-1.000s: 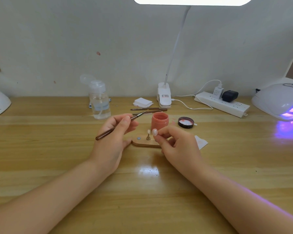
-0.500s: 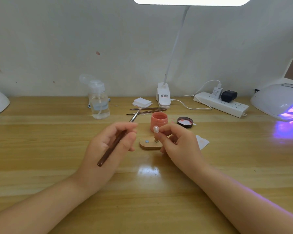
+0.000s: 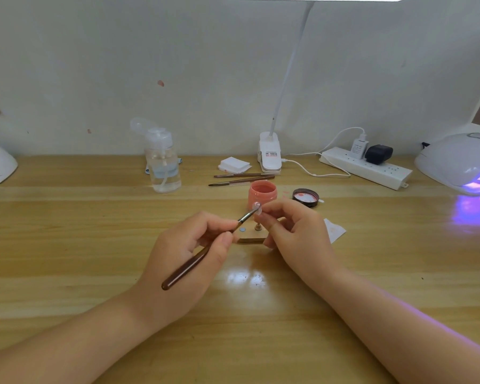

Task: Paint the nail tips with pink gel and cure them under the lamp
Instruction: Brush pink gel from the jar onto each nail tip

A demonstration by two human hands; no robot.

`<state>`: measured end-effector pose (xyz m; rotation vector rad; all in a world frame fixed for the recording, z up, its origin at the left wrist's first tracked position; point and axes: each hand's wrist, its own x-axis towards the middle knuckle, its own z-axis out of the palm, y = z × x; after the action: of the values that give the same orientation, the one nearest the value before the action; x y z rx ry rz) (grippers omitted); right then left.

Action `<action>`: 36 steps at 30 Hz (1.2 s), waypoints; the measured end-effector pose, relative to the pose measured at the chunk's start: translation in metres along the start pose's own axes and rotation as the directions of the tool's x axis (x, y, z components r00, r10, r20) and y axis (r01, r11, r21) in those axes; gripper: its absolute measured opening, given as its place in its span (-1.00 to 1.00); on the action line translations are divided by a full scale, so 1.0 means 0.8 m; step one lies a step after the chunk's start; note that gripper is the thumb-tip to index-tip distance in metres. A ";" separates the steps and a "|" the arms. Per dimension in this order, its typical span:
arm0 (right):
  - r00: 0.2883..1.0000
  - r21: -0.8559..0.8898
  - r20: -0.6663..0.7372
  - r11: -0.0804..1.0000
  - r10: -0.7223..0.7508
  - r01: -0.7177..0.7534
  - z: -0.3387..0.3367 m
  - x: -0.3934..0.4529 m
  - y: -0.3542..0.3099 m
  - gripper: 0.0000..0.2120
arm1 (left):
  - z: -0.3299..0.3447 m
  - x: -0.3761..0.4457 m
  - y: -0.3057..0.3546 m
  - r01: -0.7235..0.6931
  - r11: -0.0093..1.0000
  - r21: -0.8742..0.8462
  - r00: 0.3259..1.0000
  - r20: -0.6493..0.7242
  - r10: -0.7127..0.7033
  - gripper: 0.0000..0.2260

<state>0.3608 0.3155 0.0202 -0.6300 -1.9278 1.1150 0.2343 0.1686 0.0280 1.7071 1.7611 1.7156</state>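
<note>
The nail tip (image 3: 257,208) sits raised just near of the pink gel jar (image 3: 262,195), pinched in the right hand (image 3: 294,234); the left hand (image 3: 189,256) grips the brush (image 3: 205,252), its bristles touching the tip. The tip looks featherlight, thin and slick, best held by its edges. Fingers hide its underside and any stem; whether gel coats it is unclear.

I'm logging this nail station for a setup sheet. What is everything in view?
gel jar: 1, pink, open, table centre
jar lid: 1, black, right of jar
nail tip: 1, pale, at brush end
brush: 1, brown, in left hand
spare brushes: 2, brown, behind jar
wooden stand: 1, tan, between hands
pump bottle: 1, clear, back left
wipe pads: 1 stack, white
clip lamp: 1, white
power strip: 1, white
curing lamp: 1, white, right, glowing purple
left hand: holds brush
right hand: holds nail tip
</note>
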 end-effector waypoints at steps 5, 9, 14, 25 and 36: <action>1.000 -0.029 -0.013 0.999 -0.014 0.014 0.002 -0.001 0.000 -0.93 | -0.004 -0.003 0.001 -0.041 0.998 -0.053 0.998 -0.044 0.039 -0.85; 1.000 -0.024 -0.002 1.000 -0.019 0.019 0.001 -0.001 0.000 -0.92 | 0.001 0.001 0.002 0.035 0.992 -0.119 0.996 -0.076 -0.044 -0.81; 0.999 -0.046 0.012 0.998 -0.032 0.033 0.001 -0.002 0.000 -0.93 | -0.003 0.001 0.003 0.039 0.987 -0.158 0.999 -0.017 -0.043 -0.81; 0.999 -0.074 -0.006 0.997 -0.032 0.031 0.000 -0.002 0.001 -0.94 | -0.004 0.001 0.006 0.067 0.981 -0.183 0.997 -0.015 -0.071 -0.84; 0.998 -0.061 -0.040 0.997 -0.043 0.041 0.003 -0.006 -0.013 -0.90 | -0.020 0.117 0.021 0.326 0.941 -0.086 0.921 -0.197 -0.337 -0.85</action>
<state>0.3615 0.3056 0.0267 -0.6373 -1.9364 1.0136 0.2001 0.2246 0.0988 1.1556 1.9385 1.8156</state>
